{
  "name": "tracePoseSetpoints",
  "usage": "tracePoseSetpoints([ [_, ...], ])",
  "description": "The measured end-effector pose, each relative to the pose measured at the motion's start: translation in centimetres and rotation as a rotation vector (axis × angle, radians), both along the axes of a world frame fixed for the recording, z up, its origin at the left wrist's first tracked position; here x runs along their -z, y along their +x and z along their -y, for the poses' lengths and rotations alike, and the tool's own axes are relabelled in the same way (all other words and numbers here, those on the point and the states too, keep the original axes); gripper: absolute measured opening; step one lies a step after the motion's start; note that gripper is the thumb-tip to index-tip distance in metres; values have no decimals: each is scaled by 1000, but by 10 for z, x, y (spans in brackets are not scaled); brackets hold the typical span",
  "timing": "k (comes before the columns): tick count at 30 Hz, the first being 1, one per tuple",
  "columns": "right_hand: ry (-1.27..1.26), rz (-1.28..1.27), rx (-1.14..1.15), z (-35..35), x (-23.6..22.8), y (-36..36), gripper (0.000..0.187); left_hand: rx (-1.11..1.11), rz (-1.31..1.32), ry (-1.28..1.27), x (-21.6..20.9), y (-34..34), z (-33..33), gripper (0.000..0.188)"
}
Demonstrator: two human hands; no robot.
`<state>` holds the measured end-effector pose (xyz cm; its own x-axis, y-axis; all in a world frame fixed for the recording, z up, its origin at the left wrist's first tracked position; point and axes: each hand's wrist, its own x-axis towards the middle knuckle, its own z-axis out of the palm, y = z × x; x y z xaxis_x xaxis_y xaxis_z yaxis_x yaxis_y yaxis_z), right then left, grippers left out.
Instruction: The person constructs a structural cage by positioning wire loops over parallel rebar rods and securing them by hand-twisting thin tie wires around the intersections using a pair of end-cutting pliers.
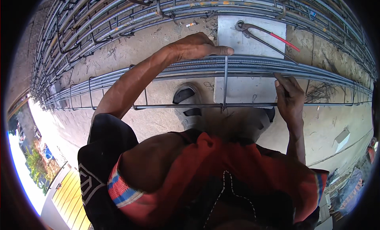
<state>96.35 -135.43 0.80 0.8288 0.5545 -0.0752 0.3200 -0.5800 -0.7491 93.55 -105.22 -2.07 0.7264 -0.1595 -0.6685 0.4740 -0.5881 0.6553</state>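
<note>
A long bundle of ribbed steel bars (253,65) runs left to right in front of me, with square wire stirrups (226,81) around it and a single lower bar (166,106) on the near side. At the far edge of the bundle is my left hand (200,46), its thumb stretched to the right by a stirrup's top corner; its other fingers are hidden. My right hand (292,94) is bent at the bundle's near side, index finger and thumb closed at a dark steel bar. Beyond the bundle, pincers (264,34) with one red-sleeved handle lie apart from both hands.
More tied rebar cages (166,10) stretch across the far side. Under the pincers lies a pale flat board (233,40). Loose tie wires (322,91) are heaped at the right. My shoes (189,105) stand close to the lower bar. A plastic bag (350,194) sits at lower right.
</note>
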Motion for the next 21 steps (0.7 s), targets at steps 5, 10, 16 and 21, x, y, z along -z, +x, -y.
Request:
tracePoseSetpoints([
  [5, -36, 100, 33, 2, 13, -9, 20, 119, -81, 100, 14, 10, -4, 78],
  [10, 29, 258, 18, 3, 26, -8, 18, 80, -148, 27, 4, 16, -3, 71],
  [16, 80, 260, 39, 16, 20, -8, 16, 48, -154, 43, -21, 23, 15, 73],
  [21, 39, 451, 79, 16, 9, 54, 19, -70, -137, -31, -15, 10, 5, 65],
])
